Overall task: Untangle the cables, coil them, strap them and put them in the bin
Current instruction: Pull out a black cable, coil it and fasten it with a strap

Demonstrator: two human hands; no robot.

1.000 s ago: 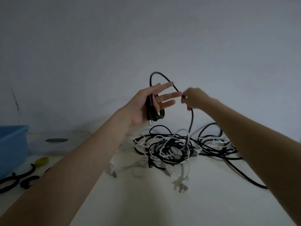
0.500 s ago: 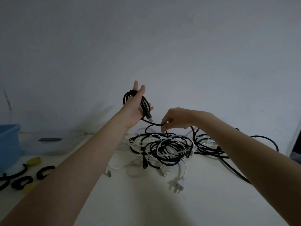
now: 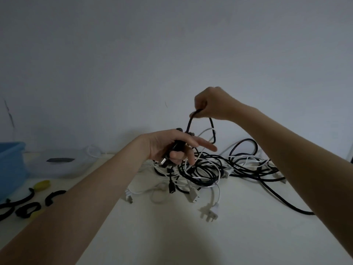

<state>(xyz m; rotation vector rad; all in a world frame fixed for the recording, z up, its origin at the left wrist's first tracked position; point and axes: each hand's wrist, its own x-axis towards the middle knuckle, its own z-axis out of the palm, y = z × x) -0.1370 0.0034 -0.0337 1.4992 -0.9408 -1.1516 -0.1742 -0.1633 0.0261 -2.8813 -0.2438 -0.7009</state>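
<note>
- The left hand [image 3: 172,146] is curled round a small black coil [image 3: 176,147], thumb and lower fingers clamping it while the forefinger points out loosely to the right; a metal plug end pokes out just below the palm.
- The right hand [image 3: 214,104], raised above and a little to the right of the left, pinches the black cable [image 3: 189,123] at the top of a loop. One leg of the loop drops to the coil, the other runs down into the heap.
- The tangled pile [image 3: 210,169] of black and white leads lies on the counter [image 3: 238,236] directly beneath both hands, spreading further under the right forearm. A white plug [image 3: 210,213] lies nearer the person than the heap.
- The blue bin [image 3: 9,165] sits far out to the left of the left hand, with black straps [image 3: 21,203] on the counter near the left forearm.
- Risk, as I judge it: a white lead crosses the lifted loop's far leg, so pulling higher could tighten a knot or drag the whole heap along.
- The coil is held only by a few fingers; a sharp tug from the right hand could spring the turns loose.
- The free end snaking under the right arm may catch on other cables as it is drawn in.
- Nothing is strapped yet in hand, so most of the task appears to remain.
</note>
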